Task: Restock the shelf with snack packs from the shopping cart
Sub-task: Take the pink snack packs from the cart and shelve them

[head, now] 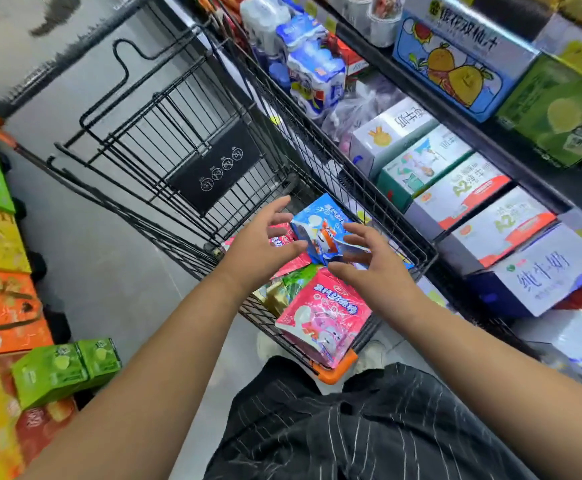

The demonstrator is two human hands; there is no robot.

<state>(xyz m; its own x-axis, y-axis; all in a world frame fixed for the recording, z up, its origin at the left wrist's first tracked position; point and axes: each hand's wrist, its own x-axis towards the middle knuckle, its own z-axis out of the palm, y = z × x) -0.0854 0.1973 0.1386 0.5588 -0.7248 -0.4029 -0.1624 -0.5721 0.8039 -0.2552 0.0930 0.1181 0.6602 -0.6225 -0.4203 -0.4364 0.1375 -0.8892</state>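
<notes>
Black wire shopping cart [213, 168] stands in a narrow aisle, seen from above, its near corner capped by an orange bumper [338, 371]. Snack packs lie heaped in the near end of the basket: a blue snack pack [322, 233] on top, a pink snack pack [320, 315] leaning against the near wall, a red pack [284, 242] partly covered, and a green-and-gold pack [281, 291] between them. Both bare forearms reach forward over the basket. The left hand [260, 245] is over the red pack, at the left edge of the blue snack pack, fingers spread and straight, holding nothing. The right hand [378, 270] is at the right edge of the same pack, fingers spread apart and slightly bent, gripping nothing; whether any fingertip touches the wrapper cannot be told. The blue snack pack thus lies between the two hands, in the cart. To the right runs the shelf [435, 100], its lower tier filled with white milk cartons [542, 271] and a blue juice box [456, 64] above. To the left stand stacked orange boxes [5, 306] and green boxes [64, 368]. Dark striped trousers [369, 427] fill the lower edge.
</notes>
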